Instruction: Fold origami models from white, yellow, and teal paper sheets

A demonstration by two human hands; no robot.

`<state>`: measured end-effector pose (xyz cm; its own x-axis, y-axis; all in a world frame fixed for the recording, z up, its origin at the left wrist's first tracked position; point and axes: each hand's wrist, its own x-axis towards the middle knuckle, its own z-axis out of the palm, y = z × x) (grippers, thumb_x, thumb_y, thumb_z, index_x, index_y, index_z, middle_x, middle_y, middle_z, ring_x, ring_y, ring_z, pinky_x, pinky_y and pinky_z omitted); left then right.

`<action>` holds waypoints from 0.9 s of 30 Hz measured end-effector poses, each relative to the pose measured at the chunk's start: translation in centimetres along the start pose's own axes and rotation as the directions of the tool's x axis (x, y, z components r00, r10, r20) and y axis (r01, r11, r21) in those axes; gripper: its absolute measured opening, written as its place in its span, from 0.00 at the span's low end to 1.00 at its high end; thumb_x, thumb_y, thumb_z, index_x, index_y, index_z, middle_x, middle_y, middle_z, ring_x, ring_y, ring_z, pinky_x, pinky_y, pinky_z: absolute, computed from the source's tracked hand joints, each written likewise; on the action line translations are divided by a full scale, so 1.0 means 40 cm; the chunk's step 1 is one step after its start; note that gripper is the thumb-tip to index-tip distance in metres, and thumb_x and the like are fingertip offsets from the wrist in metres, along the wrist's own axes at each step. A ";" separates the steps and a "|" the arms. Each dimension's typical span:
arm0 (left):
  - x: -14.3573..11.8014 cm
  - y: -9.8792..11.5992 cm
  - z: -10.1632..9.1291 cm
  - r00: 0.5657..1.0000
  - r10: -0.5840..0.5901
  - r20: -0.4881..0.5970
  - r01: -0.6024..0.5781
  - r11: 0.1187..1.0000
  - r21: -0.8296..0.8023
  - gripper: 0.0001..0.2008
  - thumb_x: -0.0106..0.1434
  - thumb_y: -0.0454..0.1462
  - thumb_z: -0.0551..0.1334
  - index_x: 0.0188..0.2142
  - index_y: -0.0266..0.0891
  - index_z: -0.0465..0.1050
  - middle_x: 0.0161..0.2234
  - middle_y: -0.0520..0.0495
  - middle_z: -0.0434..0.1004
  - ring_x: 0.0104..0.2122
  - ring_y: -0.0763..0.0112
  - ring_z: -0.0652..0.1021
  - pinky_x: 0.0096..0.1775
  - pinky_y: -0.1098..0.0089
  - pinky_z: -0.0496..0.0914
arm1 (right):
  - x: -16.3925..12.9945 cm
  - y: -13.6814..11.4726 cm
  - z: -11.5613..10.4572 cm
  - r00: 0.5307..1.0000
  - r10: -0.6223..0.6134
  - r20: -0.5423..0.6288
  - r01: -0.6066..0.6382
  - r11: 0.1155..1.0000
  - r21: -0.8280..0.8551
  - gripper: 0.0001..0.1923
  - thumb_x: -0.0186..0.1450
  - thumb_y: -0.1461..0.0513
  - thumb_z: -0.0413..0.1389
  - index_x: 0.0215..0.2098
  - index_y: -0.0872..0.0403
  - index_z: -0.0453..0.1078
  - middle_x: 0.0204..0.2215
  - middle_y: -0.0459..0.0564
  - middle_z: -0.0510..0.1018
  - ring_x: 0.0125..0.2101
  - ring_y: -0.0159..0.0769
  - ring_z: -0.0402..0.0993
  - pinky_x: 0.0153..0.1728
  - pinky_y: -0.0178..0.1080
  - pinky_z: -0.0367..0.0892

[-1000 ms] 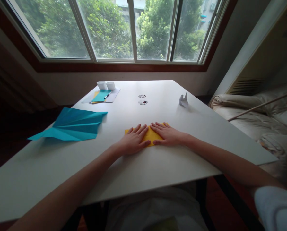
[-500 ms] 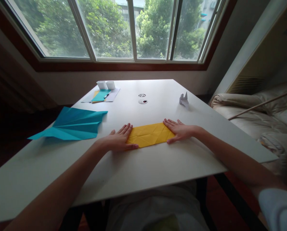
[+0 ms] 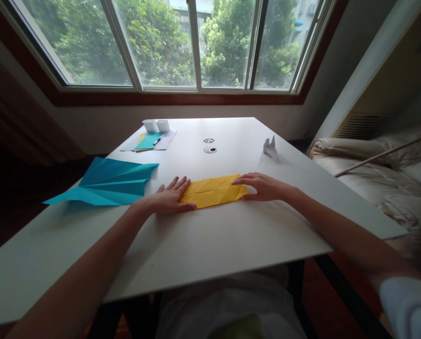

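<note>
Blue creased paper sheet [image 3: 108,183] lies along the left edge of the white table [image 3: 210,245]. Toward the far-left corner: marker pen [image 3: 157,141] on stacked paper, two white containers [image 3: 149,125] behind. Left hand [image 3: 170,197] rests flat, fingers spread and released, on the left end of the yellow folded paper [image 3: 210,192], set back from the near edge. Right hand [image 3: 265,187] curves round its right end, fingers and thumb touching; cannot tell whether pinching. Paper crane [image 3: 270,147] stands near the right edge.
</note>
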<state>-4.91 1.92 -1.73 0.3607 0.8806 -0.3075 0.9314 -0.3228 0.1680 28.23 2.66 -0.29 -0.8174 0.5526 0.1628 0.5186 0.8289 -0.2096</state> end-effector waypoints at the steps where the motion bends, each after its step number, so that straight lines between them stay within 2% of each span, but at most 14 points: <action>1: -0.001 0.002 -0.001 1.000 -0.002 0.001 0.002 1.000 0.006 0.50 0.51 0.64 0.49 0.63 0.40 0.32 0.64 0.42 0.28 0.62 0.49 0.35 0.57 0.46 0.41 | 0.001 0.000 0.000 1.000 -0.019 -0.010 0.019 1.000 -0.002 0.21 0.63 0.54 0.50 0.53 0.50 0.64 0.47 0.53 0.72 0.45 0.40 0.70 0.47 0.43 0.62; 3: -0.002 0.005 -0.003 1.000 -0.017 0.013 0.016 1.000 0.026 0.50 0.51 0.64 0.48 0.63 0.40 0.32 0.64 0.43 0.27 0.62 0.49 0.34 0.56 0.45 0.42 | 0.002 0.000 0.001 0.998 -0.051 -0.038 0.051 0.999 0.004 0.15 0.65 0.57 0.48 0.45 0.52 0.70 0.39 0.52 0.77 0.38 0.38 0.73 0.43 0.41 0.64; 6: -0.002 0.000 -0.012 0.999 -0.034 0.028 0.034 0.999 0.021 0.46 0.54 0.63 0.43 0.64 0.41 0.32 0.64 0.45 0.28 0.62 0.50 0.34 0.57 0.46 0.41 | 0.004 -0.004 0.001 0.989 -0.056 -0.139 0.068 0.995 0.078 0.13 0.66 0.58 0.47 0.36 0.54 0.73 0.32 0.51 0.78 0.32 0.34 0.73 0.38 0.38 0.66; 9: -0.001 -0.020 -0.031 0.998 -0.022 -0.053 0.019 0.999 -0.043 0.41 0.59 0.60 0.37 0.64 0.39 0.36 0.65 0.43 0.36 0.63 0.54 0.41 0.58 0.51 0.44 | 0.005 -0.008 -0.001 0.956 0.066 -0.286 0.009 0.967 0.253 0.11 0.64 0.57 0.50 0.35 0.54 0.72 0.32 0.50 0.78 0.31 0.33 0.73 0.33 0.35 0.67; 11: 0.001 -0.035 -0.045 0.982 -0.034 -0.185 0.022 0.998 -0.065 0.39 0.60 0.59 0.36 0.64 0.38 0.41 0.64 0.42 0.43 0.62 0.55 0.48 0.58 0.55 0.48 | 0.009 -0.005 0.000 0.892 0.216 -0.397 -0.043 0.915 0.402 0.11 0.61 0.56 0.53 0.34 0.54 0.72 0.30 0.49 0.78 0.30 0.32 0.73 0.31 0.34 0.67; 14: 0.003 -0.048 -0.059 0.914 -0.097 -0.393 0.076 0.995 -0.069 0.35 0.62 0.56 0.37 0.62 0.39 0.47 0.62 0.41 0.51 0.60 0.54 0.56 0.56 0.55 0.54 | 0.019 0.009 0.002 0.721 0.475 -0.505 -0.086 0.784 0.615 0.13 0.58 0.53 0.56 0.31 0.55 0.71 0.27 0.48 0.77 0.29 0.32 0.72 0.30 0.35 0.67; 16: 0.002 -0.047 -0.061 0.877 -0.102 -0.470 0.089 0.995 -0.049 0.33 0.63 0.54 0.39 0.61 0.39 0.49 0.60 0.41 0.56 0.57 0.54 0.61 0.53 0.56 0.59 | 0.024 0.024 0.004 0.623 0.602 -0.500 -0.116 0.703 0.701 0.14 0.56 0.53 0.56 0.30 0.56 0.71 0.26 0.48 0.76 0.28 0.32 0.72 0.29 0.35 0.67; 18: 0.000 -0.036 -0.058 0.868 -0.046 -0.495 0.054 0.999 0.003 0.31 0.63 0.53 0.43 0.60 0.39 0.52 0.57 0.39 0.60 0.54 0.54 0.65 0.50 0.56 0.62 | 0.023 0.042 0.006 0.584 0.661 -0.472 -0.186 0.675 0.714 0.14 0.56 0.53 0.56 0.29 0.57 0.71 0.26 0.49 0.76 0.27 0.33 0.71 0.28 0.35 0.67; 20: -0.003 -0.015 -0.053 0.880 0.043 -0.474 -0.022 0.999 0.049 0.29 0.63 0.52 0.46 0.58 0.39 0.57 0.54 0.39 0.64 0.51 0.54 0.68 0.48 0.57 0.64 | 0.017 0.064 0.010 0.595 0.667 -0.448 -0.311 0.706 0.637 0.13 0.57 0.54 0.55 0.29 0.57 0.71 0.26 0.50 0.76 0.27 0.34 0.71 0.28 0.36 0.66; 23: -0.012 0.035 -0.044 0.889 0.200 -0.412 -0.189 0.980 0.067 0.24 0.63 0.50 0.47 0.52 0.39 0.65 0.50 0.39 0.67 0.47 0.57 0.70 0.46 0.59 0.66 | 0.002 0.096 0.021 0.661 0.605 -0.445 -0.489 0.796 0.356 0.11 0.59 0.57 0.53 0.32 0.56 0.73 0.30 0.52 0.78 0.29 0.37 0.73 0.32 0.39 0.67; 25: -0.022 0.077 -0.038 0.870 0.310 -0.384 -0.308 0.949 0.067 0.22 0.64 0.48 0.48 0.49 0.41 0.68 0.47 0.41 0.69 0.45 0.59 0.70 0.45 0.61 0.66 | -0.006 0.114 0.030 0.727 0.514 -0.455 -0.496 0.852 0.169 0.11 0.59 0.59 0.52 0.37 0.55 0.73 0.34 0.52 0.78 0.34 0.40 0.73 0.38 0.43 0.67; 27: -0.033 0.119 -0.031 0.844 0.411 -0.346 -0.419 0.906 0.055 0.19 0.65 0.46 0.48 0.48 0.43 0.69 0.45 0.42 0.70 0.44 0.62 0.71 0.44 0.64 0.66 | -0.010 0.123 0.037 0.811 0.384 -0.441 -0.404 0.913 0.051 0.13 0.60 0.61 0.52 0.42 0.55 0.72 0.40 0.53 0.77 0.41 0.42 0.71 0.45 0.45 0.64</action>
<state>-1.03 -0.35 0.65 0.6702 0.7301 0.1333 0.6957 -0.6806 0.2297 30.74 6.39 -2.81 -0.3534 0.8047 0.4770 0.7915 0.5290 -0.3060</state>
